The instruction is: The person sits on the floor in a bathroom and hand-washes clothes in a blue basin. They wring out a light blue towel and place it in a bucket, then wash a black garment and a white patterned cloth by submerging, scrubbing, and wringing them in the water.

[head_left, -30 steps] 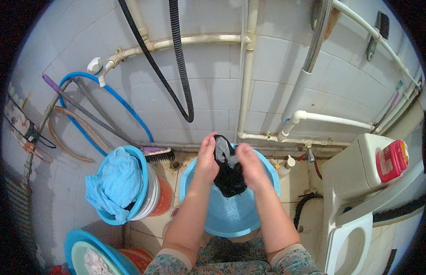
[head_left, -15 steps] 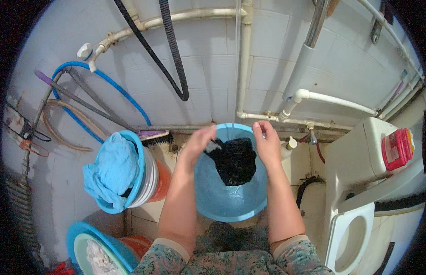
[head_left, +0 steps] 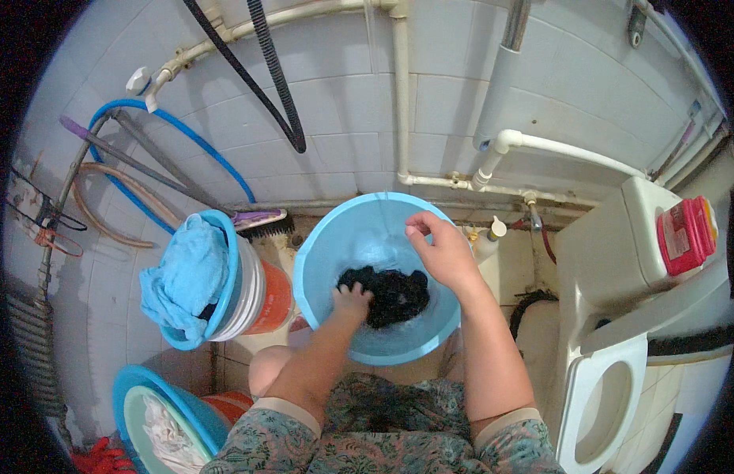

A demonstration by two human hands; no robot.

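Inside a light blue basin (head_left: 311, 272) on the floor lies a dark, wet-looking cloth (head_left: 400, 299), bunched in shallow water. My left hand (head_left: 352, 302) reaches into the basin with its fingers spread over the left part of the cloth. Over the basin's right side hovers my right hand (head_left: 444, 251), fingers loosely bent and holding nothing, apart from the cloth. A thin stream of water (head_left: 385, 217) seems to fall in at the back of the basin.
Left stands a bucket (head_left: 248, 296) topped by a blue basin with a light blue cloth (head_left: 189, 265). Nearer is a green basin (head_left: 137, 411) with whitish cloth. A brush (head_left: 264, 221), a pump bottle (head_left: 489, 239) and a toilet (head_left: 612, 237) stand around; pipes (head_left: 438, 182) line the wall.
The dark cloth has gone from a raised bunch between my hands to the bottom of the basin. My left hand has come down onto it; my right hand has shifted slightly left.
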